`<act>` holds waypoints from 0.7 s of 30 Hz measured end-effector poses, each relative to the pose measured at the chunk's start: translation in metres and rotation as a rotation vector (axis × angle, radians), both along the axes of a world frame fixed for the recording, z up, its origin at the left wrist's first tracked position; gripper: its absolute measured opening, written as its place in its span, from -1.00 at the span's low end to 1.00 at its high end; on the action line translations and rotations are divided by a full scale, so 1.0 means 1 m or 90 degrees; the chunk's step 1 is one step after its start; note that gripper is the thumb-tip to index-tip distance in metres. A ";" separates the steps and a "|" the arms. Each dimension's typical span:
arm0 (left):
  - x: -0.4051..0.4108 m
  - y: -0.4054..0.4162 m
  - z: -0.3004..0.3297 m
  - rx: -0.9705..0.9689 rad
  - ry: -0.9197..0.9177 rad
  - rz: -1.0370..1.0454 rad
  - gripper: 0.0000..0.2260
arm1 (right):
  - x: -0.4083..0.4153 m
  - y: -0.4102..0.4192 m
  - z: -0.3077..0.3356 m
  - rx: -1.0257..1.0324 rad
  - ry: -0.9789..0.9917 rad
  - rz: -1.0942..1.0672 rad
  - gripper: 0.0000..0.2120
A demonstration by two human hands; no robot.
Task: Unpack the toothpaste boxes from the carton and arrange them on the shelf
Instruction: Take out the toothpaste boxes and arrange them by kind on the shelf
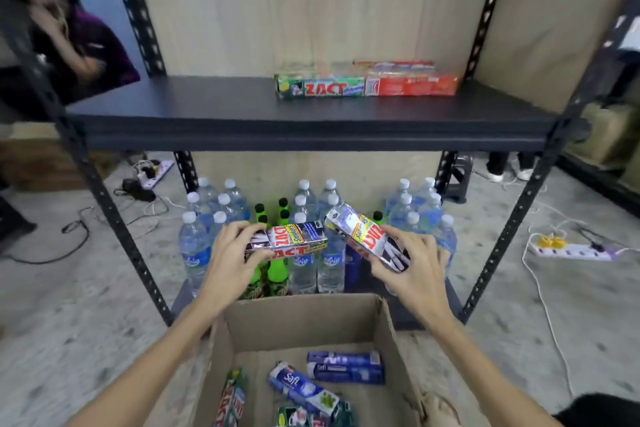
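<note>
My left hand grips a silver and red Zact toothpaste box, held level above the carton. My right hand grips a second silver Zact box, tilted up to the left. Both boxes hover in front of the lower shelf's bottles. The open cardboard carton below my arms holds several more boxes, among them blue Safi ones and a Zact box. On the dark shelf board, a green Zact box and a red box lie end to end at the right.
Water bottles and green bottles fill the bottom shelf. Black perforated uprights frame the rack. Power strips and cables lie on the concrete floor. A person in purple is at the far left.
</note>
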State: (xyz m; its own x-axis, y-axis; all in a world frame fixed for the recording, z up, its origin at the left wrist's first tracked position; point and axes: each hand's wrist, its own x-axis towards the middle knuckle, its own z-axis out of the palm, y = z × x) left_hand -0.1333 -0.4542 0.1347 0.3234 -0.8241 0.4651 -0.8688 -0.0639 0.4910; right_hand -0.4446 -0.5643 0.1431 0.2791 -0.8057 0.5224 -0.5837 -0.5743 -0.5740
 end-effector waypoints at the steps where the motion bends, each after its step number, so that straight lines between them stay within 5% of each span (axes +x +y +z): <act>1: -0.001 0.001 0.018 -0.013 -0.009 -0.007 -0.51 | -0.003 -0.002 0.015 -0.020 -0.006 0.006 -0.46; 13: -0.012 -0.010 0.179 -0.149 -0.033 -0.037 -0.50 | -0.038 -0.047 0.172 -0.190 -0.005 0.036 -0.53; 21: -0.005 -0.081 0.235 -0.117 -0.064 -0.036 -0.60 | -0.037 -0.113 0.237 -0.174 0.052 0.069 -0.45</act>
State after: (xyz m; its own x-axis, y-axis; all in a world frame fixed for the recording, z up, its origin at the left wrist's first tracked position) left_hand -0.1381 -0.5354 0.3694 0.2239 -0.7379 0.6366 -0.9134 0.0689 0.4011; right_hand -0.4817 -0.6777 0.3798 0.4052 -0.6013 0.6886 -0.5484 -0.7625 -0.3432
